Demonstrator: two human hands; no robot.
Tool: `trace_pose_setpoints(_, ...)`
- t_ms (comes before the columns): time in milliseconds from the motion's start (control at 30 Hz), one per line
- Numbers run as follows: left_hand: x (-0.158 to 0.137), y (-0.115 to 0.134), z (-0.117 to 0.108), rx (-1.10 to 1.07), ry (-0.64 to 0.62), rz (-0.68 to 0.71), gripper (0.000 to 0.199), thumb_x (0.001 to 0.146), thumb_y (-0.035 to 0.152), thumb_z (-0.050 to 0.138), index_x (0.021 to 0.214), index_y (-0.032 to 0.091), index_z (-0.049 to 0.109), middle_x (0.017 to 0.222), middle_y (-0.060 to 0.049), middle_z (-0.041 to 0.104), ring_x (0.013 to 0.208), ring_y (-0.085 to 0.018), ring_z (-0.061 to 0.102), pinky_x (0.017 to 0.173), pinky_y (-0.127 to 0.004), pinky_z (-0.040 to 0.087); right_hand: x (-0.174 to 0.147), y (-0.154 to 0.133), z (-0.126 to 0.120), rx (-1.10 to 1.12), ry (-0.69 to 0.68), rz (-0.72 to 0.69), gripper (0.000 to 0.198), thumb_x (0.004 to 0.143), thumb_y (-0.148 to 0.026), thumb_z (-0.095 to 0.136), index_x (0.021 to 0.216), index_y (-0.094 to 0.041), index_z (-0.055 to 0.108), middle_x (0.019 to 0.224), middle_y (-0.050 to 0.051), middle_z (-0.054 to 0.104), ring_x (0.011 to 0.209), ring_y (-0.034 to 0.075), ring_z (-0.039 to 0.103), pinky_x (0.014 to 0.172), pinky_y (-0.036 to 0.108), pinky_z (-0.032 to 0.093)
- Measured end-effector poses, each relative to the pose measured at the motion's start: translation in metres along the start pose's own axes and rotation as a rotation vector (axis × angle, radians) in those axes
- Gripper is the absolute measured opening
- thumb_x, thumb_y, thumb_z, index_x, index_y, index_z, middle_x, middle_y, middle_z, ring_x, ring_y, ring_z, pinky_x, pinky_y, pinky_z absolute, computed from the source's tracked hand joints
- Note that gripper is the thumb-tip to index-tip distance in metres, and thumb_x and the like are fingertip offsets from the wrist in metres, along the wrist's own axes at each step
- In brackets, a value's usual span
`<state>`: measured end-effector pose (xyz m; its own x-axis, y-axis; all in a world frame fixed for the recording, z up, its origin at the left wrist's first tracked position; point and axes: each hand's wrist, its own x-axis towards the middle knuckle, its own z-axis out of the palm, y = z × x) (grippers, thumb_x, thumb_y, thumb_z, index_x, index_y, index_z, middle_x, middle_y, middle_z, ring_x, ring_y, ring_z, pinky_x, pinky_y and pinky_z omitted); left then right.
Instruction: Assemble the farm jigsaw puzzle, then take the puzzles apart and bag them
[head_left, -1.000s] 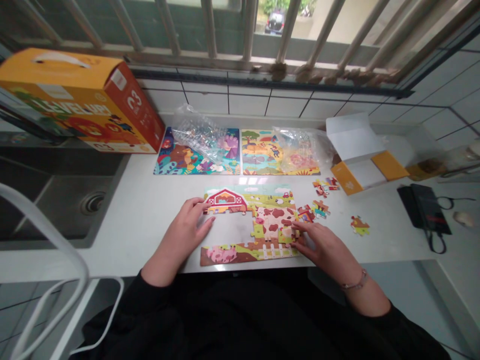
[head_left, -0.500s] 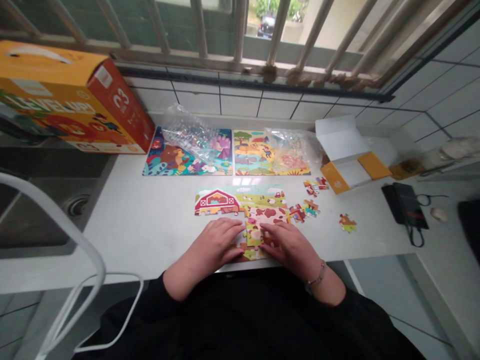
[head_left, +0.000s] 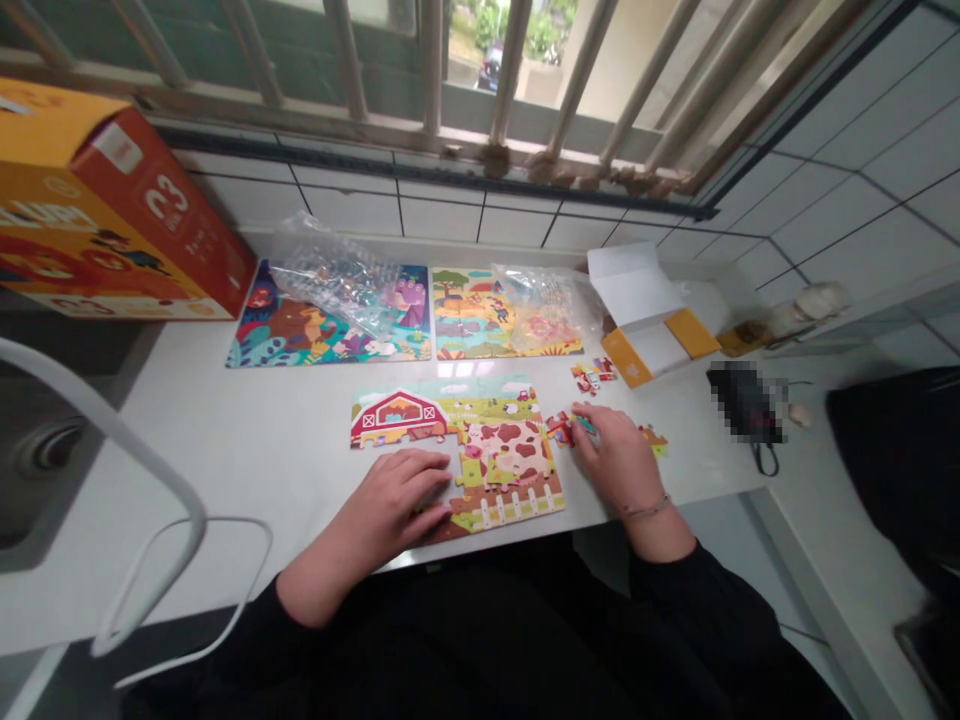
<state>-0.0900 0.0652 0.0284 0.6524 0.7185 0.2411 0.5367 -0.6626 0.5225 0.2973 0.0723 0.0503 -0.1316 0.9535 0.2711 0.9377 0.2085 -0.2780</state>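
A partly assembled farm jigsaw puzzle (head_left: 517, 450) lies before me, showing a red barn, a cow and a white fence. A gap shows below the barn on its left side. My left hand (head_left: 394, 498) rests flat beside that gap, fingers apart, its fingertips at the puzzle's edge. To the right of the puzzle, my right hand (head_left: 619, 452) has thumb and fingers closed on a small teal puzzle piece (head_left: 585, 425). A reddish loose piece (head_left: 559, 429) lies just left of those fingertips. Another loose piece (head_left: 654, 438) is partly hidden behind the right hand.
Two finished puzzles, a dark blue one (head_left: 315, 335) and a yellow one (head_left: 469, 330), lie at the back under clear plastic bags. More loose pieces (head_left: 592, 376) sit near an open yellow box (head_left: 637, 355). A large orange box (head_left: 150, 210) stands left, beside the sink (head_left: 45, 430).
My right hand has left the cow section and moved right to the loose pieces, closing on one. My left hand stays by the puzzle's left side. The view has shifted right.
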Motion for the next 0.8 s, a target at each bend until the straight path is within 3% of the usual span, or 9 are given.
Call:
trace_pose_setpoints(133, 0.001, -0.003, 0.0, -0.021, 0.014, 0.026, 0.022, 0.105, 0.036, 0.07, 0.124, 0.026, 0.071, 0.138, -0.011, 0.075, 0.126, -0.029, 0.07, 0.104, -0.046, 0.056, 0.034, 0.036, -0.003, -0.147, 0.028, 0.288, 0.034, 0.104, -0.025, 0.056, 0.133, -0.014, 0.07, 0.129, 0.017, 0.078, 0.112, 0.031, 0.075, 0.098, 0.043, 0.058)
trace_pose_setpoints(267, 0.002, -0.002, -0.001, -0.047, 0.023, 0.025, 0.017, 0.105, 0.034, 0.07, 0.119, 0.025, 0.072, 0.136, -0.01, 0.075, 0.124, -0.028, 0.07, 0.103, -0.045, 0.056, 0.064, 0.059, -0.001, -0.234, -0.103, 0.413, 0.047, 0.102, -0.019, 0.056, 0.148, -0.014, 0.062, 0.135, 0.018, 0.077, 0.115, 0.03, 0.074, 0.09, 0.037, 0.055)
trace_pose_setpoints(367, 0.002, -0.001, -0.002, -0.058, 0.04, 0.023, 0.013, 0.105, 0.032, 0.069, 0.116, 0.026, 0.073, 0.133, -0.009, 0.075, 0.121, -0.027, 0.07, 0.101, -0.043, 0.055, 0.071, 0.066, -0.002, -0.293, -0.197, 0.432, 0.04, 0.102, -0.02, 0.057, 0.14, -0.016, 0.068, 0.131, 0.017, 0.078, 0.107, 0.028, 0.075, 0.082, 0.034, 0.052)
trace_pose_setpoints(500, 0.002, -0.001, -0.002, -0.066, 0.039, 0.022, 0.01, 0.105, 0.031, 0.068, 0.113, 0.025, 0.072, 0.131, -0.008, 0.076, 0.12, -0.026, 0.07, 0.1, -0.042, 0.055, 0.061, 0.071, -0.006, -0.301, -0.215, 0.439, 0.022, 0.102, -0.03, 0.064, 0.117, -0.02, 0.076, 0.111, 0.011, 0.082, 0.094, 0.025, 0.075, 0.076, 0.033, 0.049)
trace_pose_setpoints(567, 0.002, -0.001, -0.002, -0.069, 0.041, 0.022, 0.009, 0.105, 0.029, 0.069, 0.112, 0.025, 0.072, 0.131, -0.007, 0.076, 0.119, -0.026, 0.07, 0.1, -0.042, 0.054, 0.053, 0.072, -0.009, -0.274, -0.203, 0.432, 0.023, 0.099, -0.034, 0.069, 0.116, -0.02, 0.076, 0.105, 0.01, 0.082, 0.094, 0.026, 0.075, 0.076, 0.033, 0.05)
trace_pose_setpoints(667, 0.003, -0.003, -0.001, -0.072, 0.043, 0.024, 0.008, 0.105, 0.028, 0.068, 0.112, 0.025, 0.072, 0.131, -0.008, 0.075, 0.12, -0.026, 0.07, 0.1, -0.042, 0.054, 0.043, 0.074, -0.012, -0.268, -0.145, 0.398, 0.036, 0.094, -0.038, 0.077, 0.123, -0.017, 0.073, 0.118, 0.014, 0.08, 0.107, 0.028, 0.073, 0.082, 0.034, 0.052)
trace_pose_setpoints(800, 0.002, -0.003, 0.001, -0.073, 0.03, 0.022, 0.008, 0.105, 0.029, 0.068, 0.112, 0.026, 0.071, 0.132, -0.008, 0.075, 0.121, -0.026, 0.07, 0.101, -0.042, 0.054, 0.034, 0.073, -0.012, -0.248, -0.158, 0.501, 0.039, 0.093, -0.04, 0.076, 0.126, -0.02, 0.072, 0.114, 0.012, 0.081, 0.1, 0.028, 0.075, 0.079, 0.034, 0.052)
